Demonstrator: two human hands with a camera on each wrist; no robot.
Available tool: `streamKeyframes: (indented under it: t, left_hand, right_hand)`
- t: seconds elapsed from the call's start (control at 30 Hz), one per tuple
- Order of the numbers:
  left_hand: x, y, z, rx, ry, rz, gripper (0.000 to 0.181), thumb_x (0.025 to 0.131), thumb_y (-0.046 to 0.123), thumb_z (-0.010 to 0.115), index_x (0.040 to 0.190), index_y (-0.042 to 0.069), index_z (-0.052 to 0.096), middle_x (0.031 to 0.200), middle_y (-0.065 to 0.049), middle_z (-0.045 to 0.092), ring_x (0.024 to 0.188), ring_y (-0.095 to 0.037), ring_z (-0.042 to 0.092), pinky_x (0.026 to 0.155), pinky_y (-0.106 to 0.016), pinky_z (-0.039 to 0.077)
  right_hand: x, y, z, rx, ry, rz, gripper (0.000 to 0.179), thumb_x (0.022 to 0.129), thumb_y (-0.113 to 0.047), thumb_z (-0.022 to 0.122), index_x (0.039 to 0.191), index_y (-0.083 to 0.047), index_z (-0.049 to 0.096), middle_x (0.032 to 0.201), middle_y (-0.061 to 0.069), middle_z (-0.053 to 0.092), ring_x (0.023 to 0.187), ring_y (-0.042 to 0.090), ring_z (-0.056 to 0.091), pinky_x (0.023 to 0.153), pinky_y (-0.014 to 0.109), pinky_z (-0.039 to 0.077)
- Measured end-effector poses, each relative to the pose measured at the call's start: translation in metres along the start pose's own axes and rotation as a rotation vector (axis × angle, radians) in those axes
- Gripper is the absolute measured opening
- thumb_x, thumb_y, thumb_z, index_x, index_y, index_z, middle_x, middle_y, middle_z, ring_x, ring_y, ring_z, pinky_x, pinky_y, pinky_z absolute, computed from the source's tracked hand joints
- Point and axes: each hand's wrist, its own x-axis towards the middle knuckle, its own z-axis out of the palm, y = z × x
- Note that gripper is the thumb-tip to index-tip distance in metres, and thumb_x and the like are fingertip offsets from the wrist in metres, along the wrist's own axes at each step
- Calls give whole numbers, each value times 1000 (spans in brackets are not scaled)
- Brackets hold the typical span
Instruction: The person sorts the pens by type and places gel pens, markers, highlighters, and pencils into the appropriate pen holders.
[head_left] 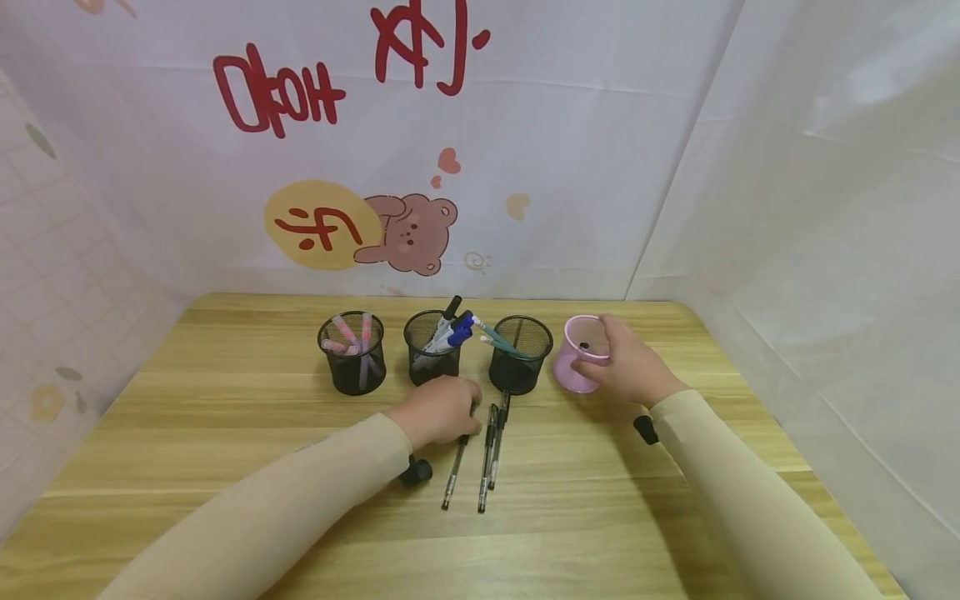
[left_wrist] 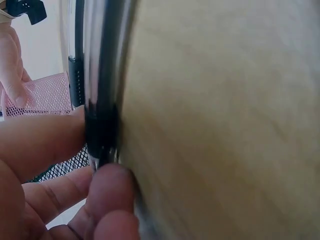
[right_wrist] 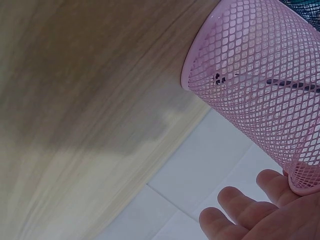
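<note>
My left hand (head_left: 442, 408) pinches a clear gel pen (head_left: 453, 479) with a black grip, low over the table. In the left wrist view the thumb and fingertips are on that pen's black part (left_wrist: 101, 131). To its right lie two similar gel pens, one (head_left: 487, 467) beside the other (head_left: 501, 437). My right hand (head_left: 633, 367) holds a pink mesh pen cup (head_left: 576, 377) at its rim, thumb in front. Through the mesh in the right wrist view shows a pen with a dark refill (right_wrist: 285, 83) inside the cup.
Left of the pink cup stand three black mesh cups: one (head_left: 522, 379) with green pencils, one (head_left: 435, 367) with blue and black markers, and one (head_left: 348, 375) with pink-purple pens. A printed cloth (head_left: 562, 208) hangs behind the wooden table (head_left: 570, 533).
</note>
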Motion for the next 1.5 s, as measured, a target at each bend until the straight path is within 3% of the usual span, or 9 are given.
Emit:
streamKeyframes:
  t: [0.13, 0.4, 1.5]
  left_hand:
    - [1, 0, 1, -5, 1, -3, 33, 93, 31, 81, 119, 12, 74, 109, 1, 74, 91, -16, 62, 94, -38, 57]
    - [-1, 0, 1, -48, 0, -27, 37, 93, 27, 81, 125, 10, 73, 127, -4, 74, 103, -16, 67, 101, -40, 56]
    - [-4, -1, 2, -218, 45, -15, 33, 94, 24, 77, 125, 12, 73, 122, -4, 75, 93, -15, 61, 94, -39, 57]
  right_hand:
    - [0, 0, 0, -5, 1, 2, 79, 90, -49, 80, 149, -10, 43, 134, 18, 58, 115, 37, 65, 99, 57, 53]
    - [0, -2, -1, -15, 2, 8, 77, 90, -49, 79, 147, -10, 44, 133, 17, 58, 112, 34, 64, 96, 55, 53]
    - [0, -2, -1, -18, 3, 12, 79, 90, -49, 79, 147, -9, 43, 134, 18, 58, 114, 36, 64, 98, 57, 53]
